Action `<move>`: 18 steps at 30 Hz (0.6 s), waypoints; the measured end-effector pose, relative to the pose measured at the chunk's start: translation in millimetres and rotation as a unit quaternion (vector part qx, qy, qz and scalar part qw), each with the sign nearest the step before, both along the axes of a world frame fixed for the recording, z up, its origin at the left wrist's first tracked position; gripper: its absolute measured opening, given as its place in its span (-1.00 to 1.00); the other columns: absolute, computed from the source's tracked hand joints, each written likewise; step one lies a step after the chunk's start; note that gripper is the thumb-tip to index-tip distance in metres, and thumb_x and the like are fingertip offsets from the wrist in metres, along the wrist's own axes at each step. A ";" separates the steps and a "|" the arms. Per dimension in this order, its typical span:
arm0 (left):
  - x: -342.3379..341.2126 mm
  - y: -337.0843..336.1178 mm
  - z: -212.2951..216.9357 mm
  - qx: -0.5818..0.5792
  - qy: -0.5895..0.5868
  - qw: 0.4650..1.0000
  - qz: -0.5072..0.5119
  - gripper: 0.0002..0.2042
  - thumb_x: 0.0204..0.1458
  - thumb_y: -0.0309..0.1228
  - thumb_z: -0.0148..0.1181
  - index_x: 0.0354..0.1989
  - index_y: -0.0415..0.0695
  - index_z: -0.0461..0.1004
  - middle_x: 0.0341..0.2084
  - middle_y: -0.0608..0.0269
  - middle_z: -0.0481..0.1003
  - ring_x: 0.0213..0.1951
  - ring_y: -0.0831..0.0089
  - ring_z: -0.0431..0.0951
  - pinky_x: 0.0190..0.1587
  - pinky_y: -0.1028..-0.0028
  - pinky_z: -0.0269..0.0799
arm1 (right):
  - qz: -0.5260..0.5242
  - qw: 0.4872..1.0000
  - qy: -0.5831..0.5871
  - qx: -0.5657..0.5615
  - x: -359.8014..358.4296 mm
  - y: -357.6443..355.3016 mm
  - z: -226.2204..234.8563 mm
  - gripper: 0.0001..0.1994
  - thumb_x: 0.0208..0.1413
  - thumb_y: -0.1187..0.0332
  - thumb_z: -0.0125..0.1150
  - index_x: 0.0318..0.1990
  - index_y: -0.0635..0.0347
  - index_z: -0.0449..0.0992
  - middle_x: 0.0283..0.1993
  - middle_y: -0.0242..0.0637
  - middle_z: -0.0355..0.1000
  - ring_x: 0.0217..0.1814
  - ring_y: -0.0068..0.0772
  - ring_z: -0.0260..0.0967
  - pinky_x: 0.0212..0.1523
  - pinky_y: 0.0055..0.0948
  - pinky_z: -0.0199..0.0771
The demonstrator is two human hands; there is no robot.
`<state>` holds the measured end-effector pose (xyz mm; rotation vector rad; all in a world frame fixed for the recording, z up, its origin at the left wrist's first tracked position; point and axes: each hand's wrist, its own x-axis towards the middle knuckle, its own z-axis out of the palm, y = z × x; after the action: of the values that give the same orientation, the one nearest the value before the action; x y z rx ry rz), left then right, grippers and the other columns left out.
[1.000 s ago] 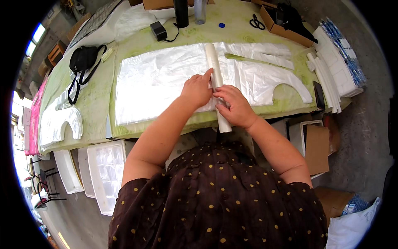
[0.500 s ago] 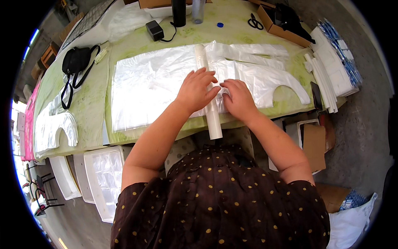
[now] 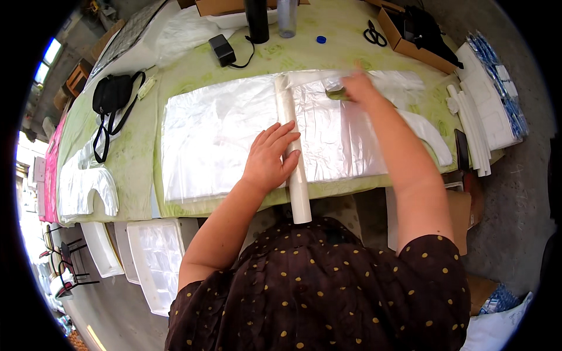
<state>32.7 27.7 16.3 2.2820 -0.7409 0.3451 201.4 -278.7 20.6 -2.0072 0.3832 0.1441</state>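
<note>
A long off-white tube (image 3: 285, 105) lies lengthwise across a thin, shiny plastic sheet (image 3: 216, 134), its near end jutting past the table edge. My left hand (image 3: 272, 155) rests on the tube with its fingers stretched out and close together. To the far right of the tube, my right hand (image 3: 358, 86) is smeared by motion over the upper part of the plastic. A patch of green tablecloth shows through beside it. Whether its fingers grip the film cannot be made out. At the right, a curved, cut-out plastic edge (image 3: 430, 137) shows past my right forearm.
A black bag (image 3: 111, 93) and folded plastic pieces (image 3: 85, 181) lie at the left. Toward the back are a power adapter (image 3: 222, 50), a dark bottle (image 3: 256, 20), a blue cap (image 3: 321, 40) and scissors (image 3: 374, 35). White tubes (image 3: 471, 131) lie along the right edge.
My right hand has moved away from the tube, up and to the right. The plastic right of the tube now spreads wider toward me. My left hand has slid nearer along the tube.
</note>
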 end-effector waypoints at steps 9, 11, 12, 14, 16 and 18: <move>-0.7 -3.2 2.3 -0.008 -0.021 1.000 -0.002 -0.66 0.05 -0.41 0.25 0.04 -0.13 0.56 0.24 0.16 0.47 0.23 -0.03 0.39 0.31 0.16 0.30 | -0.345 0.916 -0.094 0.184 -56.5 -201.0 33.7 -0.20 0.22 0.41 0.14 0.55 -0.03 -0.14 0.05 -0.11 0.34 -0.33 -0.17 0.50 -0.50 -0.38 0.51; -1.4 -2.2 3.5 -0.006 -0.023 1.000 -0.003 -0.66 0.05 -0.41 0.25 0.04 -0.13 0.56 0.24 0.17 0.47 0.20 -0.02 0.40 0.29 0.16 0.32 | -0.302 0.923 -0.122 0.205 -75.5 -176.4 42.5 -0.20 0.22 0.39 0.16 0.55 0.00 -0.12 0.14 -0.10 0.31 -0.24 -0.14 0.49 -0.39 -0.31 0.55; -1.3 -2.2 2.5 -0.007 -0.025 1.000 -0.001 -0.66 0.05 -0.41 0.25 0.04 -0.13 0.56 0.24 0.17 0.47 0.19 -0.02 0.40 0.29 0.16 0.32 | -0.281 0.925 -0.136 0.216 -85.6 -156.2 47.5 -0.20 0.22 0.38 0.17 0.54 0.02 -0.12 0.18 -0.10 0.29 -0.19 -0.13 0.49 -0.34 -0.27 0.57; -0.5 -1.7 -0.4 -0.007 -0.029 1.000 0.002 -0.66 0.05 -0.41 0.25 0.05 -0.12 0.56 0.25 0.18 0.47 0.19 0.00 0.40 0.28 0.17 0.32 | -0.220 0.930 -0.132 0.264 -104.7 -112.9 55.6 -0.21 0.21 0.29 0.23 0.54 -0.02 -0.03 0.33 -0.11 0.23 -0.02 -0.09 0.43 -0.14 -0.13 0.56; -1.0 -2.0 -0.1 -0.010 -0.018 1.000 0.005 -0.66 0.08 -0.36 0.24 0.06 -0.08 0.56 0.25 0.24 0.46 0.21 0.02 0.38 0.30 0.17 0.28 | -0.121 0.962 -0.075 0.231 -115.3 -70.7 60.5 -0.26 0.22 0.16 0.25 0.52 -0.04 0.10 0.44 -0.13 0.16 0.24 -0.06 0.31 0.14 -0.01 0.45; 0.0 -0.6 -3.4 -0.017 -0.002 1.000 0.013 -0.65 0.09 -0.29 0.24 0.07 -0.03 0.57 0.26 0.32 0.46 0.25 0.05 0.36 0.34 0.17 0.23 | 0.003 0.997 -0.073 0.014 -112.3 -33.4 49.4 -0.29 0.15 0.06 0.30 0.45 -0.03 0.25 0.51 -0.16 0.10 0.40 -0.02 0.19 0.32 0.09 0.27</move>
<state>32.6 27.1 13.0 2.2609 -0.7041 0.3717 89.1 -312.1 70.1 -1.9780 0.2804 0.0066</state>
